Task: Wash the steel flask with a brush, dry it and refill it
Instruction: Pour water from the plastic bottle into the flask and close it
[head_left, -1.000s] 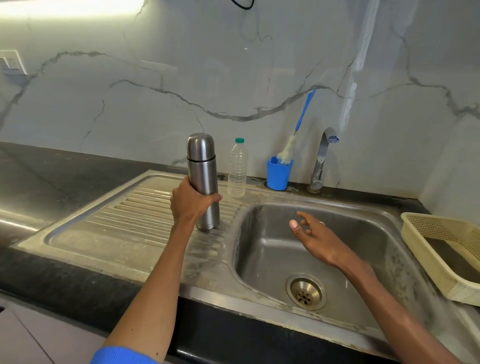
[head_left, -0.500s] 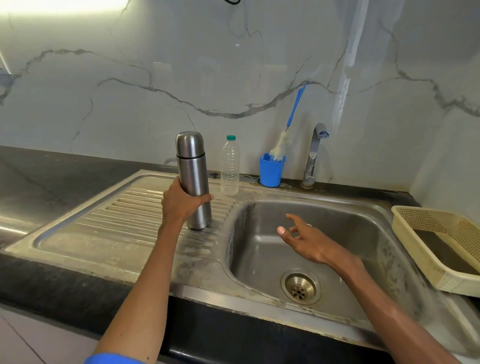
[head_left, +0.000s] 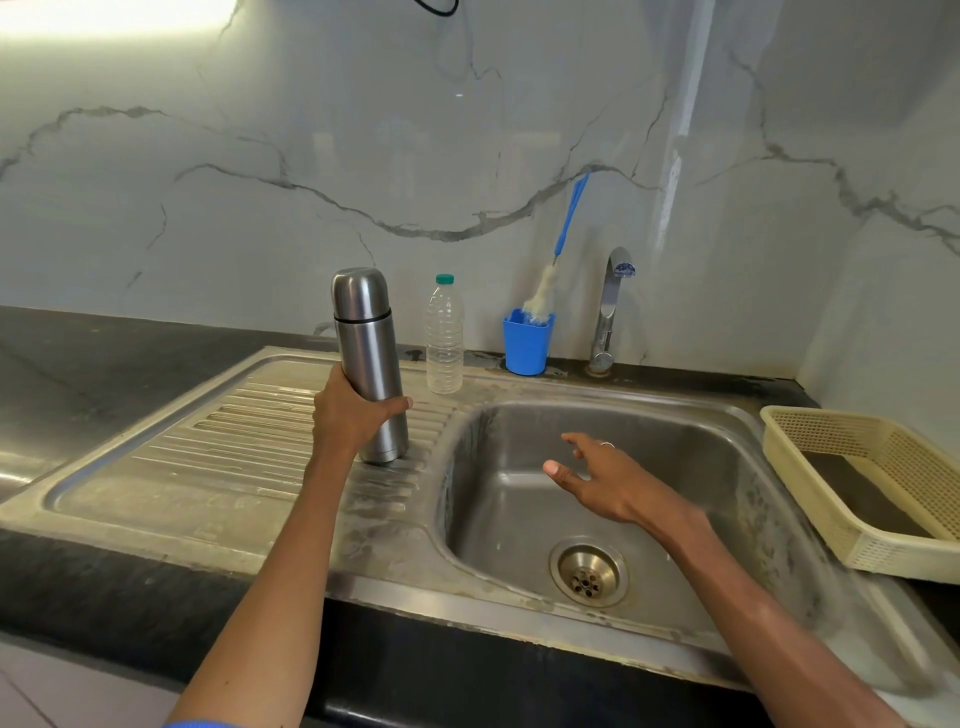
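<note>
The steel flask (head_left: 367, 343) stands upright with its cap on, on the ridged drainboard (head_left: 218, 447) left of the sink basin. My left hand (head_left: 347, 415) is wrapped around its lower body. My right hand (head_left: 605, 480) hovers over the basin (head_left: 691, 467) with fingers spread and nothing in it. A bottle brush (head_left: 558, 254) with a blue handle and white bristles leans in a blue cup (head_left: 525, 344) against the wall. A clear plastic water bottle (head_left: 444, 338) with a green cap stands just right of the flask.
A chrome tap (head_left: 610, 306) rises behind the basin, right of the blue cup. The drain (head_left: 588, 571) sits at the basin's front. A cream plastic basket (head_left: 872, 488) rests at the right edge. Dark countertop (head_left: 104, 358) stretches to the left.
Both hands keep about the same pose; my left hand stays on the flask. The view has shifted slightly.
</note>
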